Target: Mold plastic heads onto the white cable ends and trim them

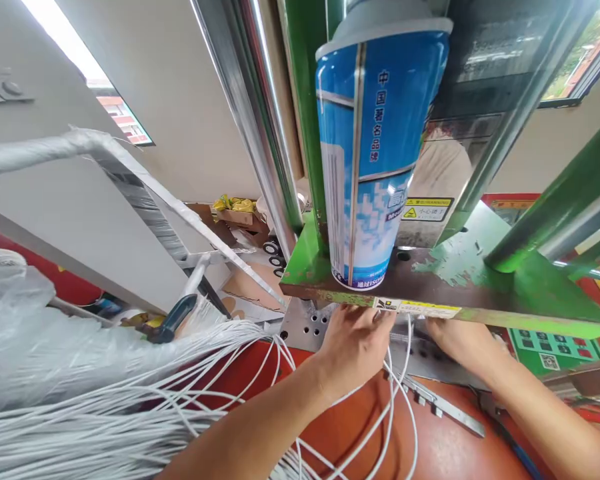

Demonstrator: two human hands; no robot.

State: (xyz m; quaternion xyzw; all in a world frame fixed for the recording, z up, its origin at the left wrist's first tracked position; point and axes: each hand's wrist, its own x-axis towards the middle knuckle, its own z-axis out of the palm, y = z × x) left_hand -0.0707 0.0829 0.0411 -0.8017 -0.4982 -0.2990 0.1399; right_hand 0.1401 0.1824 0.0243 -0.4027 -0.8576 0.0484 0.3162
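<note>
My left hand (361, 337) reaches in under the front edge of a green machine plate (455, 273), its fingers bent and partly hidden there. White cables (405, 393) hang down close beside it; whether it grips one I cannot tell. Further right, my right hand (455, 337) is also under the plate, its fingertips out of sight. Below the plate lies a metal base with holes (310, 330), near both hands. A narrow metal bar (445, 407) with small blocks rests on the red-orange table (450, 453).
A blue spray can (380, 153) stands upright on the plate between green and chrome columns. A large bundle of white cables (105, 413) fills the lower left, beside plastic-wrapped material (80, 353). A wrapped white frame (180, 213) juts in from the left.
</note>
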